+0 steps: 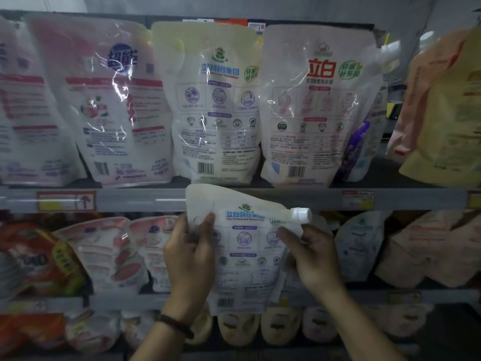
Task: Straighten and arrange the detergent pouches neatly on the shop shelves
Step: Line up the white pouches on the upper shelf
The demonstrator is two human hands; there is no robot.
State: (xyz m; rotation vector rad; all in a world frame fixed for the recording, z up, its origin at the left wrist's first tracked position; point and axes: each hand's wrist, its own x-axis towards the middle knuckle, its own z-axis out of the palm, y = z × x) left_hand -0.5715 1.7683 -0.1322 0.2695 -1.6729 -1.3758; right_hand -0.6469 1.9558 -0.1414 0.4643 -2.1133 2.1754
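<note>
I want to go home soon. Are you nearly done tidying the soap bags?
Partly. The top-shelf pouches stand upright in a row. The left hand and right hand hold a white spouted pouch in front of the shelf edge. The middle-shelf pouches lean and overlap, and the peach pouch at upper right tilts, so those look left to do.

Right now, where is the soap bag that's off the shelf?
It's mid-frame in the head view: the pouch is held between the left hand and right hand, its top overlapping the grey shelf edge below a matching pouch.
</note>
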